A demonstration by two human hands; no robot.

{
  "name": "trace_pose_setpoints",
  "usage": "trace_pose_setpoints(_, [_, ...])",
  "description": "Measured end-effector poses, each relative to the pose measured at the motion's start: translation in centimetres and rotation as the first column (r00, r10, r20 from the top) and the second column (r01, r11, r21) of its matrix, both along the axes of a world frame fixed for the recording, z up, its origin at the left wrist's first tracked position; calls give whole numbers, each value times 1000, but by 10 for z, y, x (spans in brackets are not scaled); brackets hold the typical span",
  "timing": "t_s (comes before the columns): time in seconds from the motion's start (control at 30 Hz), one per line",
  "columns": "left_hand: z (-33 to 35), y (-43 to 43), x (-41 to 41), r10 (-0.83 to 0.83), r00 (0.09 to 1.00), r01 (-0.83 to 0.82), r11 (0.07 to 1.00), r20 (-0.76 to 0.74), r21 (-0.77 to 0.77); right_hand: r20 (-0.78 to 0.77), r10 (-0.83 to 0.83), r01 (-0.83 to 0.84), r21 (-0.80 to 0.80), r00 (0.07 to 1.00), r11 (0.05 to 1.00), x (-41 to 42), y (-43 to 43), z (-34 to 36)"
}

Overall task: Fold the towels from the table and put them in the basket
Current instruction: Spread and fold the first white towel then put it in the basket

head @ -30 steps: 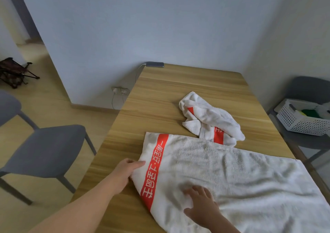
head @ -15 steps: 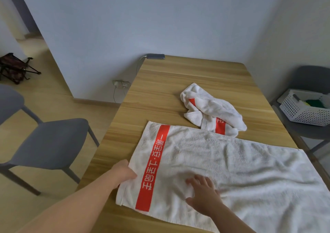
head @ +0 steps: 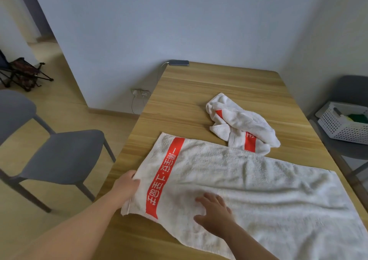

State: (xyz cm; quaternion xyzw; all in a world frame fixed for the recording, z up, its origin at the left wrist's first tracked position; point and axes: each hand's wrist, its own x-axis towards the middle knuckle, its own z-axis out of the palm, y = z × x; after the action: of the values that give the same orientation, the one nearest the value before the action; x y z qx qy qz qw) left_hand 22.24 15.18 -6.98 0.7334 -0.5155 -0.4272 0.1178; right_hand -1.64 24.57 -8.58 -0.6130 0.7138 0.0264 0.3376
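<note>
Towel (head: 258,188) flat; left hand (head: 127,186) seemingly pinches edge, right hand (head: 215,214) presses.

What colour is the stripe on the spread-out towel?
The stripe on the spread towel is red-orange with white characters, best seen in the head view.

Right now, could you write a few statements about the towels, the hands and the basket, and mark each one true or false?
1. The spread towel lies on the table. True.
2. The crumpled towel lies beyond it, unfolded. True.
3. The right hand presses the crumpled towel. False: it rests flat on the spread towel.
4. The basket stands on the table. False: it sits on a grey chair.
5. The left hand holds the spread towel's short edge. True.
</note>
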Motion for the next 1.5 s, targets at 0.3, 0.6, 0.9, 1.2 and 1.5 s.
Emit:
trace_pose_setpoints(0.3, [45, -10, -60, 94, 900, -104, 995, -425, -1, 508, -554, 651, -18, 659, 758, -29, 2, 18])
trace_pose_setpoints(0.6, [85, 24, -235, -204, 806, 164, 979, -555, -121, 704, -693, 893, 200, 156, 404, -149, 43, 47])
trace_pose_setpoints(0.9, [89, 111, -424, -502, 667, 489, 853, -551, -185, 679, -731, 920, 240, 69, 310, -308, 128, 36])
trace_pose_setpoints(1.2, [30, 155, -477, -696, 697, 716, 688, -172, 116, 604, -797, 817, 446, 28, 367, -367, 151, 2])
trace_pose_setpoints(1.5, [12, 130, -457, -520, 852, 523, 849, -53, 75, 519, -806, 852, 249, 285, 461, -378, 132, 4])
